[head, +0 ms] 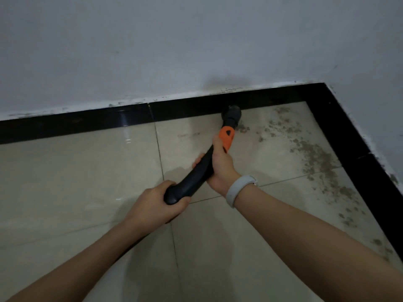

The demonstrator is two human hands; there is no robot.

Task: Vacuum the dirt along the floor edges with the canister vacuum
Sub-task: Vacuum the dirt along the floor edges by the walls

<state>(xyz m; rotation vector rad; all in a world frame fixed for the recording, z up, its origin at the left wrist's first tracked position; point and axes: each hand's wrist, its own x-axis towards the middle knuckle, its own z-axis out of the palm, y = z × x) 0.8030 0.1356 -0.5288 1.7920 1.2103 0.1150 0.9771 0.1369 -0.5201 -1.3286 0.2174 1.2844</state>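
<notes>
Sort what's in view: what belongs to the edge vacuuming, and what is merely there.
Job: vacuum handle, nozzle, dirt, black skirting, both hands: left hand, right hand.
Merely there: wristband, wall.

Both hands hold a black vacuum handle (192,177) that slants toward the wall. The left hand (159,201) grips its rounded rear end, fingers curled round it. The right hand (220,164), with a pale wristband (238,189) on the wrist, grips further forward, just behind the orange collar (226,137). The black nozzle (231,115) sits at the foot of the black skirting (87,123), where the beige tiled floor (76,175) meets the white wall (174,44). Brown dirt (316,153) lies scattered along the right-hand edge, near the corner.
</notes>
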